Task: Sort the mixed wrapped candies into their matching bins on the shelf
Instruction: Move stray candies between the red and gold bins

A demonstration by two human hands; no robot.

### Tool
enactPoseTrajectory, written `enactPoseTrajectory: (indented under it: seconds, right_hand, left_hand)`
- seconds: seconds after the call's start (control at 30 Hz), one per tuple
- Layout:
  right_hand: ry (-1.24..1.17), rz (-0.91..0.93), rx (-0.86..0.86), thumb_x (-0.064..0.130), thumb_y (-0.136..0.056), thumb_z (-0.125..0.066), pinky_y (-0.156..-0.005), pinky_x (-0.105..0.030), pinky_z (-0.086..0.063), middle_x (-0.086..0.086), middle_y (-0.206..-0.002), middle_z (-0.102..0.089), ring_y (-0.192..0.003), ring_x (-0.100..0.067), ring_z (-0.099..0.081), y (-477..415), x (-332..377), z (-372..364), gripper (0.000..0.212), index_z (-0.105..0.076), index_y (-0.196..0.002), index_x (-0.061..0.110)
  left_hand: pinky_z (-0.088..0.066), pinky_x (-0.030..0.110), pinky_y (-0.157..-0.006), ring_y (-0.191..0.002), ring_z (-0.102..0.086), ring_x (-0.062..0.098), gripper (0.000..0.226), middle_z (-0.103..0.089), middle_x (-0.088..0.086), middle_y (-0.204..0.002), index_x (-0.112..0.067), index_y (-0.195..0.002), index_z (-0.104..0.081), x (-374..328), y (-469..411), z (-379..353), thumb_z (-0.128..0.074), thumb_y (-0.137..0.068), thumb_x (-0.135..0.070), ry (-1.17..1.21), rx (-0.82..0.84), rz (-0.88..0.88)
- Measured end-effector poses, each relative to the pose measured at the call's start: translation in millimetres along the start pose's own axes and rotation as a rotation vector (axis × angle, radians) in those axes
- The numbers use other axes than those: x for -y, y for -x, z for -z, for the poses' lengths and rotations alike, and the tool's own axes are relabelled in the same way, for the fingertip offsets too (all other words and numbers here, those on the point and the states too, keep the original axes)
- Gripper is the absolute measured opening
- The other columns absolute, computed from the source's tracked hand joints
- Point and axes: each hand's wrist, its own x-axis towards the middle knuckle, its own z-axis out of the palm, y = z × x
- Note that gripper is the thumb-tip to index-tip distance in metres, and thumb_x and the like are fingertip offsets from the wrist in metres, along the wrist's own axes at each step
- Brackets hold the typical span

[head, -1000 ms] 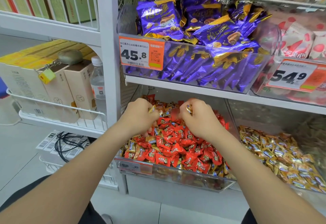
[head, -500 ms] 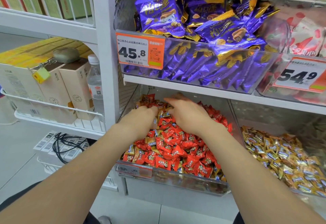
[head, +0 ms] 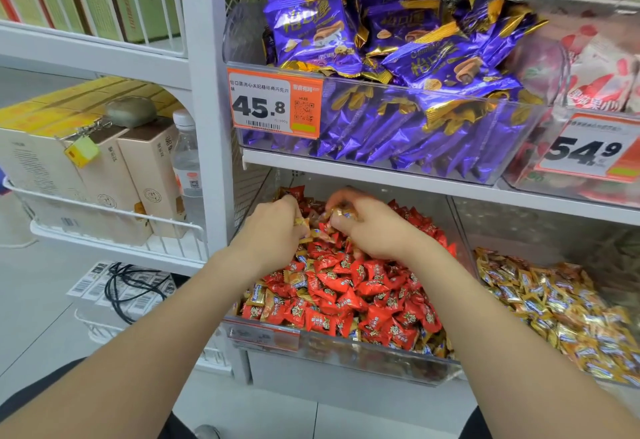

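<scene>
Your left hand is curled at the back of the lower bin, and its fingers grip a small clutch of gold pieces. Your right hand is just beside it, almost touching, and pinches a gold candy between thumb and fingertips above the heap. How many pieces each hand holds you cannot tell, since the fingers cover most of them.

The lower bin is clear plastic and piled high with red candies. Stray gold wrappers are mixed in, mostly along its left side and front edge. To the right of it, on the same shelf, the neighbouring bin holds a spread of gold candies sloping down toward the front.

On the shelf above, the upper bin is heaped past its rim with purple packets and carries an orange price tag reading 45.8. Beside it on the right, another clear bin holds pink-and-white packets behind a second tag marked 54.9.
</scene>
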Motion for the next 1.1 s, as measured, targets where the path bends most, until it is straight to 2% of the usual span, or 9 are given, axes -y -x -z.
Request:
enactPoseTrajectory:
  seconds: [0.13,0.33,0.4,0.5,0.63,0.83,0.97,1.03,1.1]
  right_hand:
    - [-0.396,-0.18,-0.045,0.029,-0.106,-0.062,-0.042,-0.023,-0.036,-0.003,-0.105,-0.065,-0.048,-0.011,-0.058,19.7,-0.2,12.8,0.013,-0.06,-0.119,0.031]
    - [-0.426,-0.199,-0.014,0.032,-0.105,-0.064,-0.041,-0.018,-0.031,0.0,-0.084,-0.073,-0.046,-0.014,-0.052,41.4,-10.3,25.9,0.013,-0.062,-0.115,0.025]
    - [-0.357,-0.203,0.02,0.031,-0.105,-0.064,-0.041,-0.018,-0.031,-0.001,-0.084,-0.074,-0.046,-0.015,-0.052,48.7,-12.3,30.0,0.01,-0.064,-0.112,0.024]
    - [-0.315,-0.228,0.02,0.025,-0.105,-0.061,-0.04,-0.019,-0.031,-0.005,-0.084,-0.068,-0.044,-0.016,-0.051,54.6,-15.3,33.0,0.007,-0.064,-0.108,0.019]
    - [-0.425,-0.267,-0.052,0.021,-0.106,-0.057,-0.038,-0.021,-0.03,-0.005,-0.081,-0.049,-0.047,-0.016,-0.047,58.4,-17.2,39.0,0.009,-0.064,-0.103,0.016]
    - [-0.472,-0.266,-0.055,0.032,-0.113,-0.046,-0.041,-0.021,-0.035,-0.008,-0.096,-0.051,-0.052,-0.013,-0.048,61.7,-17.5,36.3,0.017,-0.056,-0.113,0.02]
    - [-0.398,-0.218,-0.091,0.035,-0.111,-0.051,-0.045,-0.025,-0.041,0.002,-0.075,-0.043,-0.052,-0.014,-0.053,61.1,-16.7,32.9,0.018,-0.059,-0.115,0.019]
    - [-0.384,-0.205,-0.113,0.033,-0.109,-0.054,-0.045,-0.025,-0.043,0.002,-0.071,-0.051,-0.052,-0.015,-0.056,58.7,-17.3,32.5,0.016,-0.06,-0.112,0.019]
    - [-0.389,-0.207,-0.128,0.034,-0.108,-0.055,-0.046,-0.025,-0.043,-0.009,-0.087,-0.073,-0.053,-0.014,-0.056,55.2,-19.3,31.9,0.016,-0.061,-0.111,0.019]
  left_hand:
    - [-0.042,0.029,-0.056,-0.068,-0.063,0.016,0.012,-0.066,0.001,-0.084,-0.019,-0.1,-0.06,-13.1,4.7,7.3,-0.065,-0.103,-0.03,0.157,-0.036,0.026]
    - [-0.055,0.038,-0.058,-0.054,-0.065,0.016,0.016,-0.073,0.014,-0.095,-0.021,-0.104,-0.062,-30.6,13.3,4.7,-0.067,-0.101,-0.037,0.476,0.051,0.066]
    - [-0.053,0.036,-0.056,-0.054,-0.064,0.018,0.016,-0.072,0.015,-0.092,-0.022,-0.105,-0.061,-35.8,17.4,3.7,-0.066,-0.102,-0.036,0.456,0.057,0.061]
    - [-0.056,0.042,-0.058,-0.062,-0.067,0.033,0.015,-0.071,0.011,-0.086,-0.022,-0.103,-0.059,-41.4,19.6,2.2,-0.066,-0.102,-0.035,0.368,0.032,0.056]
    - [-0.042,0.026,-0.054,-0.072,-0.068,0.016,0.013,-0.069,0.0,-0.084,-0.019,-0.097,-0.058,-36.9,13.7,2.0,-0.066,-0.102,-0.027,0.196,-0.056,0.025]
    - [-0.045,0.029,-0.054,-0.069,-0.065,0.019,0.012,-0.07,0.004,-0.086,-0.018,-0.099,-0.06,-29.0,5.4,3.1,-0.068,-0.101,-0.028,0.183,0.041,0.054]
    - [-0.044,0.028,-0.057,-0.069,-0.061,0.016,0.015,-0.067,0.002,-0.086,-0.021,-0.099,-0.059,-27.5,4.0,-1.1,-0.071,-0.099,-0.029,0.138,0.138,-0.049]
    - [-0.043,0.029,-0.059,-0.069,-0.06,0.016,0.016,-0.064,-0.001,-0.08,-0.02,-0.098,-0.056,-27.5,5.8,-7.7,-0.07,-0.099,-0.026,0.074,0.178,-0.113]
    - [-0.04,0.03,-0.057,-0.064,-0.053,0.016,0.016,-0.057,-0.002,-0.074,-0.02,-0.098,-0.053,-28.0,7.5,-13.7,-0.068,-0.101,-0.023,0.044,0.168,-0.13]
